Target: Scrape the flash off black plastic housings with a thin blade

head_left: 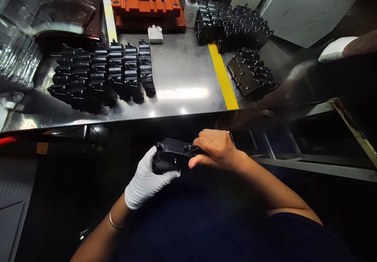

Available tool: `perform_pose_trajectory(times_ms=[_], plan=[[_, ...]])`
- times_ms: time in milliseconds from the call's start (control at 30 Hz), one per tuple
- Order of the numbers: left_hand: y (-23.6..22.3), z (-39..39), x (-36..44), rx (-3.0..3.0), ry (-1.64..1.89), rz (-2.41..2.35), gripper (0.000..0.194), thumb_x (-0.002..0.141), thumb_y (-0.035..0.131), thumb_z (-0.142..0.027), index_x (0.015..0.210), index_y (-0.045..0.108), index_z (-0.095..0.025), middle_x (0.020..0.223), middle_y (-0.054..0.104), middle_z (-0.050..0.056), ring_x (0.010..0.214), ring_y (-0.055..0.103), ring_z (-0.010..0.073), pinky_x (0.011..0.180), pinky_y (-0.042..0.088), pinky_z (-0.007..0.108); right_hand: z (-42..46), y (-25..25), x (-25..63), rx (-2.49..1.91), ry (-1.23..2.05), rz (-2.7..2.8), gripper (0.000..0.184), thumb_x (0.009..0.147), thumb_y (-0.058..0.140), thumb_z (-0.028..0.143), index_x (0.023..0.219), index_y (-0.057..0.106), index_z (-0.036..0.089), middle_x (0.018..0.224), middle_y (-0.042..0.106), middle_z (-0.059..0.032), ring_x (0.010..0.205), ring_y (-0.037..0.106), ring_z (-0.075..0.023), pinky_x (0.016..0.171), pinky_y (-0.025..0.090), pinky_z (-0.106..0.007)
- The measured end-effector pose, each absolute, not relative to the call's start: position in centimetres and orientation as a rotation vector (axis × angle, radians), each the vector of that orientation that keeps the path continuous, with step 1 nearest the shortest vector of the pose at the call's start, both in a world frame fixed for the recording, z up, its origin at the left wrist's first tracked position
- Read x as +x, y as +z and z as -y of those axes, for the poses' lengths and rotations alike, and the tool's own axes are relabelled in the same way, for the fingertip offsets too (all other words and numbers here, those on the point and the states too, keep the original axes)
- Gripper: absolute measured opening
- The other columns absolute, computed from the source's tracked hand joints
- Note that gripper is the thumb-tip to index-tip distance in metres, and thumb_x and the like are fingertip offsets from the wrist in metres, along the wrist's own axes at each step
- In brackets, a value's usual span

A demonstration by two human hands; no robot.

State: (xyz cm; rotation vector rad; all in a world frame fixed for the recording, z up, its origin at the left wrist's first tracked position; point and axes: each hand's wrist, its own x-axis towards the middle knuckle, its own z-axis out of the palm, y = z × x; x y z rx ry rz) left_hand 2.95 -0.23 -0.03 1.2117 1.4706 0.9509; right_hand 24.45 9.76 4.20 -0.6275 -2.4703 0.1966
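My left hand [145,179], in a white glove, is wrapped round a black moulded plastic housing [173,148] in front of the table's edge. The housing is tilted, with small pegs on its near side. My bare right hand [216,148] is at the housing's right end, fingers curled and thumb below them. A thin pale line by its fingertips and a dark bit behind the knuckles suggest a slim object in its grip, too hidden to name.
Rows of similar black housings [97,73] stand on the metal table [185,73]; more [244,26] stand beyond the yellow tape [222,77]. An orange fixture [145,2], white bottle [191,10] and small white block [155,34] sit behind. Another person's gloved hand [337,49] shows at right.
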Motion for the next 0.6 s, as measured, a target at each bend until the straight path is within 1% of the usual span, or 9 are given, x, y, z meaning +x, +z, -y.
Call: perform_pose_trajectory(times_ms=[167, 300, 367, 467, 600], plan=[[0.3, -0.2, 2.2, 1.230, 0.799, -1.364, 0.075, 0.063, 0.083, -0.037, 0.128, 0.049, -0.022, 0.120, 0.064, 0.009, 0.114, 0.059, 0.0317, 0.101, 0.044, 0.047, -9.8, 4.3, 24.8, -0.522, 0.173, 2.527, 0.058, 0.086, 0.053, 0.060, 0.048, 0.042, 0.018, 0.047, 0.037, 0.0039, 0.046, 0.033, -0.0083, 0.048, 0.021, -0.026], [0.7, -0.4, 2.1, 1.224, 0.736, -1.354, 0.076, 0.062, 0.083, -0.039, 0.127, 0.048, -0.022, 0.121, 0.063, 0.009, 0.114, 0.059, 0.0318, 0.101, 0.045, 0.047, -9.7, 4.5, 24.8, -0.569, 0.172, 2.507, 0.058, 0.088, 0.049, 0.062, 0.050, 0.045, 0.017, 0.048, 0.040, 0.0030, 0.046, 0.034, -0.0085, 0.048, 0.022, -0.026], [0.8, -0.4, 2.4, 1.198, 0.739, -1.403, 0.075, 0.059, 0.084, -0.039, 0.124, 0.049, -0.022, 0.118, 0.064, 0.008, 0.112, 0.060, 0.0319, 0.099, 0.046, 0.048, -9.6, 4.4, 24.6, -0.570, 0.167, 2.507, 0.058, 0.088, 0.051, 0.060, 0.049, 0.043, 0.017, 0.046, 0.040, 0.0031, 0.046, 0.034, -0.0084, 0.048, 0.022, -0.026], [0.7, -0.1, 3.1, 1.090, 0.817, -1.519, 0.068, 0.059, 0.084, -0.039, 0.115, 0.050, -0.022, 0.109, 0.066, 0.007, 0.104, 0.063, 0.0304, 0.094, 0.048, 0.047, -9.4, 4.0, 24.4, -0.551, 0.112, 2.514, 0.057, 0.087, 0.056, 0.056, 0.048, 0.041, 0.017, 0.045, 0.039, 0.0033, 0.046, 0.033, -0.0086, 0.048, 0.021, -0.027], [-0.2, 0.6, 3.5, 1.122, 1.036, -1.550, 0.046, 0.070, 0.079, -0.034, 0.107, 0.053, -0.024, 0.099, 0.066, 0.002, 0.091, 0.065, 0.0233, 0.086, 0.051, 0.040, -9.2, 3.7, 24.4, -0.668, 0.084, 2.483, 0.056, 0.090, 0.049, 0.058, 0.052, 0.048, 0.017, 0.048, 0.042, 0.0023, 0.048, 0.036, -0.0093, 0.050, 0.024, -0.026]])
